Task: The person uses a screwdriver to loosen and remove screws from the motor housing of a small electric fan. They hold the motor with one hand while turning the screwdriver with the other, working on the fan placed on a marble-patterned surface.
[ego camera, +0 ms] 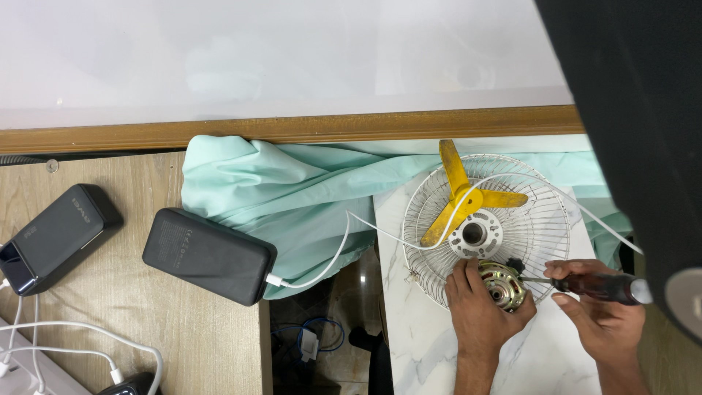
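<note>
Lying on a white marble-patterned slab (417,344) beside a wooden desk (131,322), a round wire fan guard (537,234) carries a yellow three-bladed propeller (462,197). At the guard's near rim, the left hand (479,311) clasps a brass-coloured metal fan motor (502,284); the right hand (596,311) grips a dark-handled screwdriver (603,285), tip touching the motor.

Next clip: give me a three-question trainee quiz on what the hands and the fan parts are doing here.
1. True or false: the left hand grips the fan motor.
2. Which tool does the right hand hold?
A. pliers
B. screwdriver
C. hammer
3. Fill in: the yellow fan blade lies on the wire ____.

Key
1. True; it rests at the guard's near edge on the marble-patterned table.
2. B; its tip touches the motor.
3. Fan guard; a white cable runs across it from the black power bank.
</note>
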